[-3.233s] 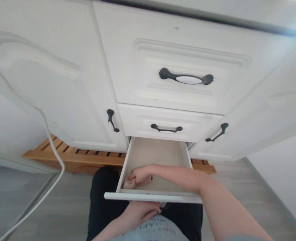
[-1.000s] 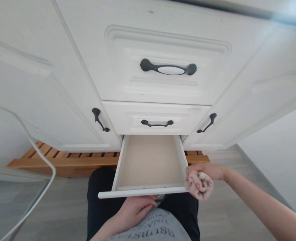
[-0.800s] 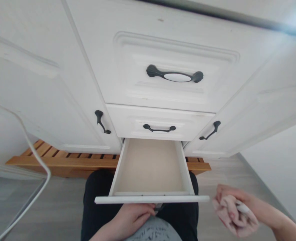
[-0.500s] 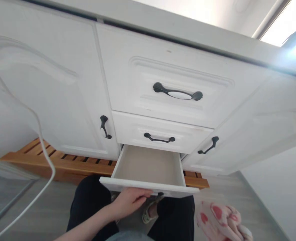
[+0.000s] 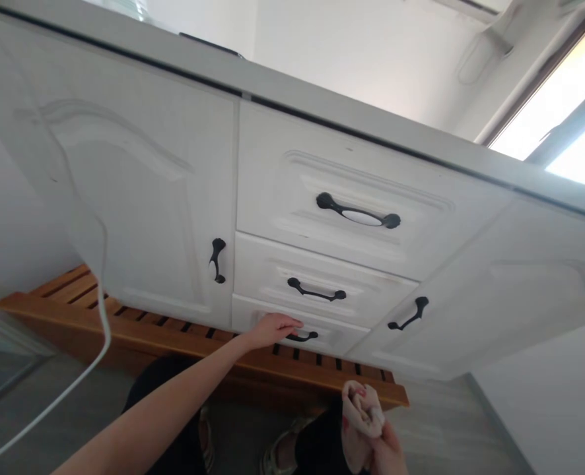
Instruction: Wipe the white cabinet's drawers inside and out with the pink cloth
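My left hand (image 5: 271, 330) reaches to the bottom drawer (image 5: 335, 338) of a white cabinet. Its fingers are closed together at the left end of the black drawer handle (image 5: 305, 336) and cover that end. The drawer front sits level with the fronts around it. Low on the right, my right hand (image 5: 389, 452) is closed around a bunched pale pink cloth (image 5: 359, 412) with red marks, held up in front of my dark trouser leg.
Above are two more drawers with a middle handle (image 5: 316, 290) and a top handle (image 5: 358, 212). A left door (image 5: 144, 218) and right door (image 5: 520, 284) flank them. Under the cabinet runs a slatted wooden bench (image 5: 213, 353). A white cable (image 5: 105, 316) hangs at left.
The bottom drawer went from pulled out to pushed in, my left hand moving forward with it. My right hand has come into view with the cloth, now further left and bunched up.
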